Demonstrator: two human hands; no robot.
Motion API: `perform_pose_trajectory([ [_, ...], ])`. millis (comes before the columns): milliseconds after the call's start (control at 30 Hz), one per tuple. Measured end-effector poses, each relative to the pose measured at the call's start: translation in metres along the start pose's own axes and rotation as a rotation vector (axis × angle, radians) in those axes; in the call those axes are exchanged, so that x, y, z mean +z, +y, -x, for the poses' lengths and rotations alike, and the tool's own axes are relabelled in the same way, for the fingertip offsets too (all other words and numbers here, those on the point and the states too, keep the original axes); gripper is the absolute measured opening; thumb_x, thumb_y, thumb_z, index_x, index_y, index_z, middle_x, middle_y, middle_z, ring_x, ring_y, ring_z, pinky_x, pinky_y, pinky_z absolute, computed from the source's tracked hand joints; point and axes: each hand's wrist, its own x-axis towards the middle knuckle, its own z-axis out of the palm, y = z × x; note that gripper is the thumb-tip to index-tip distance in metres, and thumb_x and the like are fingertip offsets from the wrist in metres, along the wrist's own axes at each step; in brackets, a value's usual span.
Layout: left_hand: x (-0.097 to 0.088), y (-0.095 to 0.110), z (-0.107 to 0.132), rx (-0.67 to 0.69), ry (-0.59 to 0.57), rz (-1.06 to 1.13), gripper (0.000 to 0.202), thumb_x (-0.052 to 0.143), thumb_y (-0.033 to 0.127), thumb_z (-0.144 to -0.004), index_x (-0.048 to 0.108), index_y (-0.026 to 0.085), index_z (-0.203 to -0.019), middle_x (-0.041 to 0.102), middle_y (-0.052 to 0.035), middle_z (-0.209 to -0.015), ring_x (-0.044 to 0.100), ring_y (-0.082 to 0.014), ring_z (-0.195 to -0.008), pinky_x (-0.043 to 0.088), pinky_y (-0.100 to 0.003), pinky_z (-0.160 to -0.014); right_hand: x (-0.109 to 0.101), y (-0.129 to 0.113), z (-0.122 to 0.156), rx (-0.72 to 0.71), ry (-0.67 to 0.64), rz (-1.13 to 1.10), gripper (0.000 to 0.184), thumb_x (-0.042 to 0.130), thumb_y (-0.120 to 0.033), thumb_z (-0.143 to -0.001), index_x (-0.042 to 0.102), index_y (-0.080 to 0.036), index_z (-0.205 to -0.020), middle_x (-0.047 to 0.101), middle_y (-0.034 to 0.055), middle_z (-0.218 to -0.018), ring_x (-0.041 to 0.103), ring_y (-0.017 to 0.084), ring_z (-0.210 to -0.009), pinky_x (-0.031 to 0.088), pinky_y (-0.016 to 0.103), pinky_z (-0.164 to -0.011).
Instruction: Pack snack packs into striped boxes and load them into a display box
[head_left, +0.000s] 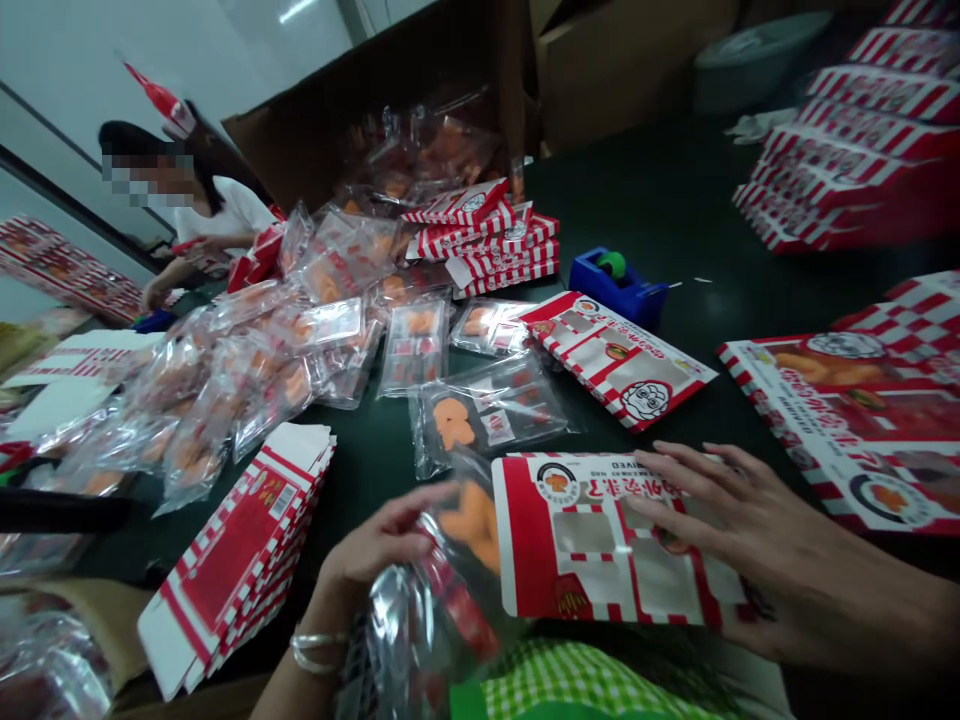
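My left hand [379, 545] is closed around a clear plastic packet [442, 575] with orange pieces inside; the packet's end sits at the open left end of a red-and-white striped box [600, 540]. My right hand [742, 535] lies on top of that box with its fingers spread, pressing it against the dark table. The box has cut-out windows and a round logo. A silver bracelet [315, 645] circles my left wrist.
A stack of flat striped boxes [240, 555] lies at the front left. Several clear packets [300, 340] cover the middle. A blue tape dispenser [619, 285] stands behind. Stacks of boxes [847, 160] rise at the right. Another person [202, 215] sits at the far left.
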Motion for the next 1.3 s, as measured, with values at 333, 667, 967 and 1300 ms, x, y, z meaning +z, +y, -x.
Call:
perform_pose_trajectory([
  [333,0.027,0.040,-0.088,-0.115,-0.468,-0.598,0.040,0.068,0.029,-0.077,0.068,0.020,-0.115,0.073,-0.0049,-0.103,0.066,-0.0252,-0.095,0.052,-0.034,-0.084,0.012,0.002,-0.015,-0.052,-0.128,-0.062,0.098,0.067,-0.034,-0.058,0.029,-0.035,-0.148,0.034,0.0104,-0.152,0.038,0.044,-0.131,0.032,0.069,-0.097],
  [667,0.013,0.019,0.011,-0.043,0.567,-0.830,0.035,0.058,0.037,-0.084,0.061,0.017,-0.113,0.068,-0.0027,-0.079,0.060,-0.0144,-0.065,0.047,-0.024,-0.061,0.025,0.013,-0.003,0.037,-0.081,-0.144,0.102,0.071,-0.037,-0.055,0.028,-0.034,-0.148,0.035,0.0133,-0.150,0.038,0.044,-0.130,0.027,0.067,-0.099],
  [967,0.075,-0.008,-0.035,-0.001,0.223,0.014,0.044,0.082,0.024,-0.063,0.068,0.013,-0.103,0.073,-0.0068,-0.089,0.066,-0.0212,-0.081,0.052,-0.033,-0.077,0.014,-0.008,-0.050,-0.157,-0.116,-0.245,0.095,0.070,-0.040,-0.062,0.029,-0.031,-0.148,0.037,0.0124,-0.149,0.033,0.042,-0.133,0.027,0.065,-0.100],
  [1300,0.122,0.118,-0.028,0.114,0.121,-0.032,0.034,0.072,0.024,-0.071,0.066,0.012,-0.103,0.071,-0.0058,-0.078,0.068,-0.0162,-0.062,0.052,-0.028,-0.059,-0.016,-0.051,-0.061,0.164,0.450,-0.184,0.048,0.051,-0.020,-0.086,0.045,-0.015,-0.133,0.059,0.0191,-0.126,0.058,0.031,-0.114,0.050,0.048,-0.093],
])
